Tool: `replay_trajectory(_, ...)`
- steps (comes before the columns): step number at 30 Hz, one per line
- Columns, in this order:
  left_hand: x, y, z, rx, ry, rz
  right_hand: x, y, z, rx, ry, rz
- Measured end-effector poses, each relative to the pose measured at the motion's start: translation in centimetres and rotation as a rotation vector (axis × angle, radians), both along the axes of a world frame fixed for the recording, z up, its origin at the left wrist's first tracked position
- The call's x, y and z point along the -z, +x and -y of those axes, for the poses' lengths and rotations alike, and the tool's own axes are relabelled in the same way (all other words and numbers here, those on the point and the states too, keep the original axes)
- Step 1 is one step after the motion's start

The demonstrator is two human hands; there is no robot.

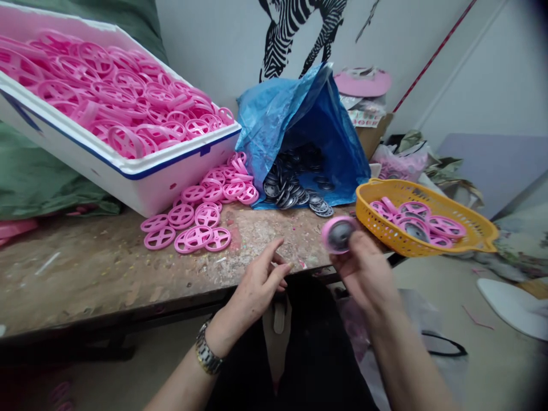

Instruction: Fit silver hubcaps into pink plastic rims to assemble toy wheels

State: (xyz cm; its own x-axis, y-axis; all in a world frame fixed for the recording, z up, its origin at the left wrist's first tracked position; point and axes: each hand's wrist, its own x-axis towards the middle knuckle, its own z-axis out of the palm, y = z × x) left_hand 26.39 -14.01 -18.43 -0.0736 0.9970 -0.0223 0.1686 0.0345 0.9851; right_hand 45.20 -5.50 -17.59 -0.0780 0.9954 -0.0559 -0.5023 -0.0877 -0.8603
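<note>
A small pink toy wheel with a dark grey hub disc [339, 234] is pinched in my right hand [363, 268], just off the bench edge and left of the yellow basket. My left hand [264, 277] hovers at the bench's front edge with nothing in it, its fingers loosely apart. Beyond it lies a loose spread of pink spoked rings [199, 237] on the worn bench. Dark grey discs [291, 188] spill out of the mouth of a blue plastic bag [274, 114]. Inside the yellow basket [475, 240] are pink wheels, some with grey centres.
A white foam box [148, 191] heaped with pink rings stands at the back left of the wooden bench [107, 268]. Behind the basket are a cardboard box [374, 134] and plastic bags. A white round board [514, 305] shows low at the right.
</note>
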Motion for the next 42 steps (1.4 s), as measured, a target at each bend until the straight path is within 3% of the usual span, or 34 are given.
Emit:
replay_trajectory(3,0.2,-0.6,-0.1,-0.026,-0.022,-0.045,-3.1,3.2,-2.4,0.219,0.128,-0.151)
replay_trajectory(6,0.1,-0.8,-0.2,-0.011,-0.032,-0.110,-4.1,4.7,-3.5,0.264,0.194,-0.144)
replay_trajectory(13,0.2,-1.2,-1.0,-0.022,0.164,-0.345,0.6,0.9,-3.7,-0.008,0.154,0.285)
replay_trajectory(19,0.2,-3.4,-3.0,-0.084,0.430,-0.656,2.5,0.0,-9.5,0.114,0.557,1.070)
replay_trajectory(22,-0.1,-5.1,-5.1,-0.118,0.476,-0.880,2.8,-0.6,-12.1,0.125,0.616,1.360)
replay_trajectory(28,-2.1,-8.2,-10.5,-0.203,0.325,-1.261,3.2,-2.8,-13.6,0.062,0.534,1.640)
replay_trajectory(34,-4.4,-11.2,-15.6,-0.192,0.079,-1.364,3.7,-3.3,-13.1,0.026,0.481,1.791)
replay_trajectory(38,-4.5,-12.7,-18.4,-0.134,0.005,-1.367,4.0,-3.0,-12.7,0.027,0.521,1.790)
replay_trajectory(42,-4.0,-13.3,-19.6,-0.065,-0.043,-1.377,4.2,-2.8,-12.5,0.015,0.547,1.762)
